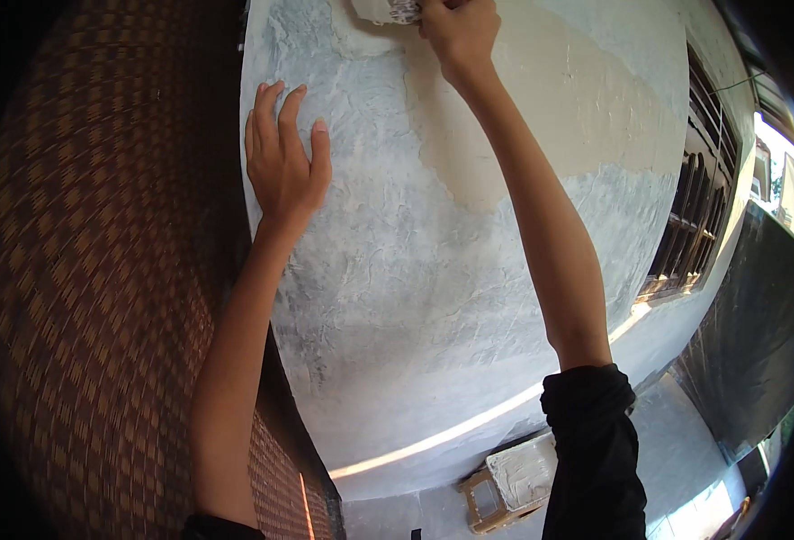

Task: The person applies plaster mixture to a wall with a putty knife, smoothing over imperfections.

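At the top edge of the view, my right hand (458, 31) is closed on a putty scraper (381, 9) smeared with whitish putty. The scraper is against or very near the wall, and its upper part is cut off by the frame. My left hand (284, 157) is open, its fingers apart, at the wall's left edge; it holds nothing. Bluish-grey, patchy plaster covers the wall (388, 261). A smooth beige coat of putty (577, 99) spreads over its upper right, below and to the right of the scraper.
A woven brown panel (100, 252) stands close along the left. Below, a tray with whitish putty (523, 472) rests on a small wooden stool (482, 504) by the wall's foot. A barred window (698, 193) is at the right, with a dark sheet (748, 333) beyond it.
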